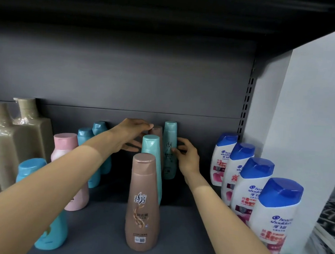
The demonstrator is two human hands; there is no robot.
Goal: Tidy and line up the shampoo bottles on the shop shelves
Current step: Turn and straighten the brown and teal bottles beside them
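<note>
dim upper shelf | brighter front-right | soft blur | wide-angle edge bending

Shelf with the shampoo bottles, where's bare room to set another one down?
Bare shelf lies at the front either side of the brown bottle, and between the right hand and the white bottles. The back middle, around the teal bottles, is crowded.

Left arm (64,171): bare along its whole visible length; no sleeve edge in view.
Right arm (224,216): bare likewise, wrist down to the frame's lower edge.
Left hand (131,133): ungloved; no ring or band shows.
Right hand (187,156): ungloved; fingers plain, nails short as far as the blur allows.
Wrists: no watch, strap or bracelet on either.
Clothing: none enters the view.
</note>
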